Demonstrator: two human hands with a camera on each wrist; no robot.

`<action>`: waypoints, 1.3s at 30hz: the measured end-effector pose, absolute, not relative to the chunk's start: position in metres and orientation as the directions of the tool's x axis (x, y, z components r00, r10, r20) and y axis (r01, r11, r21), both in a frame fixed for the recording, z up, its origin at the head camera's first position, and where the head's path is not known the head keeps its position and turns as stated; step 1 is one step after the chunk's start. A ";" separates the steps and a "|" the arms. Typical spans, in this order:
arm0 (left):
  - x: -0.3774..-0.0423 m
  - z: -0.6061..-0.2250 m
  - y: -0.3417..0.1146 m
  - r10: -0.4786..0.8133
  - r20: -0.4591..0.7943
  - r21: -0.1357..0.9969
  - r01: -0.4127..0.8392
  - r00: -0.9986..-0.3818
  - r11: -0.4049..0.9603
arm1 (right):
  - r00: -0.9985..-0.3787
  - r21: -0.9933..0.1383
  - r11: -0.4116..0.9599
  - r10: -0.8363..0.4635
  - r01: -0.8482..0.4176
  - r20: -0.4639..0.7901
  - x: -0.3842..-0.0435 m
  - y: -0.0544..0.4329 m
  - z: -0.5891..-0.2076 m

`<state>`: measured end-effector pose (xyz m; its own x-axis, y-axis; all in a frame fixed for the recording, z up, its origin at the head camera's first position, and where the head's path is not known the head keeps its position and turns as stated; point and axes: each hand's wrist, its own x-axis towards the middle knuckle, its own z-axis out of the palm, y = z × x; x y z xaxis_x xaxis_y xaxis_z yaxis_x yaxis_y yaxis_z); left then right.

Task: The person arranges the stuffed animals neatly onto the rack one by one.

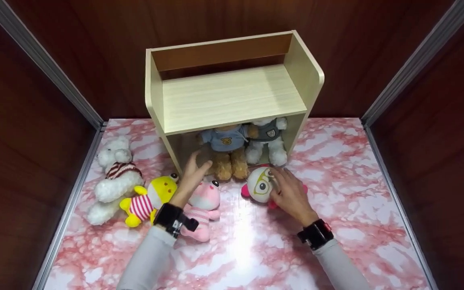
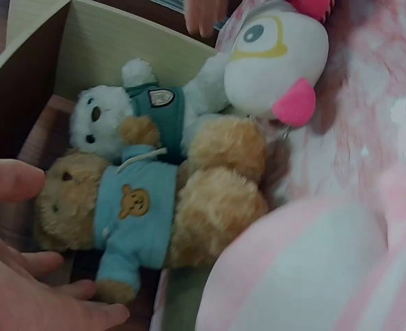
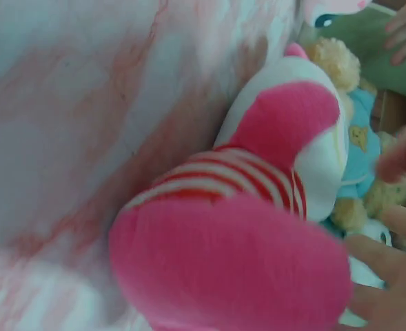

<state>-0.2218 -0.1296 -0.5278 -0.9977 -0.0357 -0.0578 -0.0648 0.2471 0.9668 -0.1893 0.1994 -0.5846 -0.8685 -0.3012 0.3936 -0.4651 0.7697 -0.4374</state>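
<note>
Grey-sleeved, the right hand (image 1: pixel 292 196) reaches unclenched over a white-headed pink plush toy (image 1: pixel 259 188) on the pink-marbled surface (image 1: pixel 377 225); the left hand (image 1: pixel 191 174) spreads loosely beside a blue-hoodied brown plush bear (image 1: pixel 228 141) partly inside a pale wooden shelf (image 1: pixel 232 92).

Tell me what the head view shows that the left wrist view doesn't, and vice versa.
Only the head view shows the yellow frog plush and the white plush in stripes. Only the left wrist view shows the brown bear's face and the white bear's face. Both show the brown bear's blue hoodie, the pink frog plush and the left hand.
</note>
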 end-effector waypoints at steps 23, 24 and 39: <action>-0.175 -0.532 -0.237 -0.266 0.180 0.927 0.073 -0.947 0.369 | -0.730 -0.492 0.706 -0.053 -0.510 0.681 -0.175 0.229 -0.576; -0.177 -0.532 -0.242 -0.289 0.199 0.921 0.077 -0.936 0.383 | -0.734 -0.494 0.710 -0.047 -0.501 0.677 -0.175 0.231 -0.576; -0.205 -0.538 -0.301 -0.389 0.381 0.784 0.071 -0.839 0.616 | -0.741 -0.514 0.716 -0.008 -0.472 0.671 -0.180 0.241 -0.578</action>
<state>-0.2054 -0.3006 -0.5376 -0.8387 -0.3886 0.3815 0.0712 0.6163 0.7843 -0.1803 0.2406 -0.5777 -0.7414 -0.0079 0.6710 -0.4724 0.7163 -0.5135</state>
